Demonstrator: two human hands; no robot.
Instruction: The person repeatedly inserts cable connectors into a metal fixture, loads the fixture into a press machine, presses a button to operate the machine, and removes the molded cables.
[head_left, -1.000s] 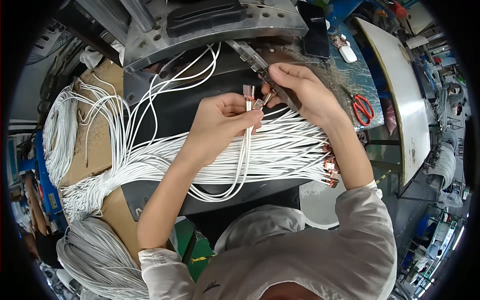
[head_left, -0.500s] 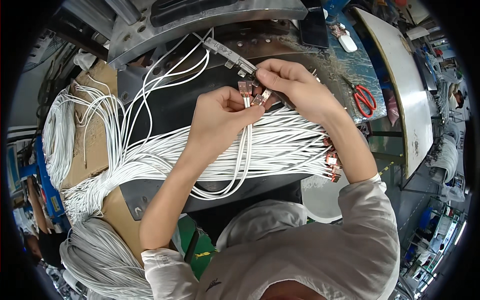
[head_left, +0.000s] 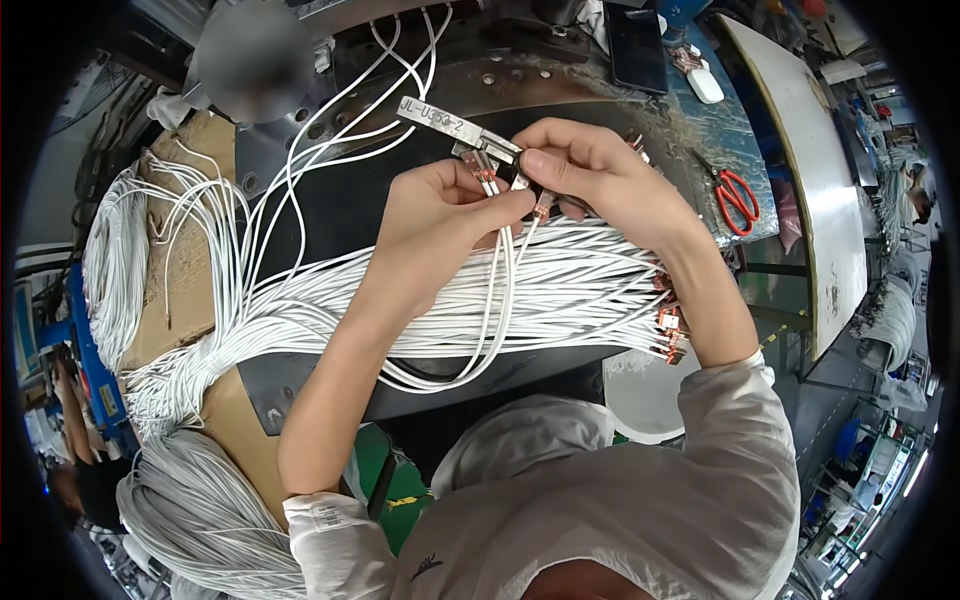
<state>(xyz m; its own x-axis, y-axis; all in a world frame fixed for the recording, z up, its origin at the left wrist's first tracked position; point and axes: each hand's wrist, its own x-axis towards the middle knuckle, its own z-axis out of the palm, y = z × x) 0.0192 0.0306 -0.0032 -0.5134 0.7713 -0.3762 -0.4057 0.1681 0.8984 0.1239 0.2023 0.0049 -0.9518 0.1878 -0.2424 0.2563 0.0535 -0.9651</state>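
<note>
My left hand (head_left: 435, 215) pinches several white cables (head_left: 497, 290) just below their copper-coloured connector ends (head_left: 482, 168). My right hand (head_left: 605, 185) is closed at the right end of a narrow grey metal bar (head_left: 440, 120) with stamped marks, its thumb against that end. Between the hands, the left-hand connectors lie close under the bar. Another cable with a small metal plug (head_left: 541, 208) hangs by my right fingertips, which are partly hidden. Beneath both hands a thick bundle of white cables (head_left: 420, 300) lies across the dark work surface, connector ends (head_left: 670, 320) to the right.
Red-handled scissors (head_left: 738, 203), a black phone (head_left: 637, 52) and a white mouse-shaped thing (head_left: 705, 86) lie at the far right. Coiled cables (head_left: 205, 510) sit at the left beside a brown board (head_left: 185, 250). Behind stands machine metalwork (head_left: 345, 15).
The large metal block at the back has shifted away, uncovering holes and cables behind. The grey bar has tilted flatter, its left end lower, and the left-hand connectors have moved in under it.
</note>
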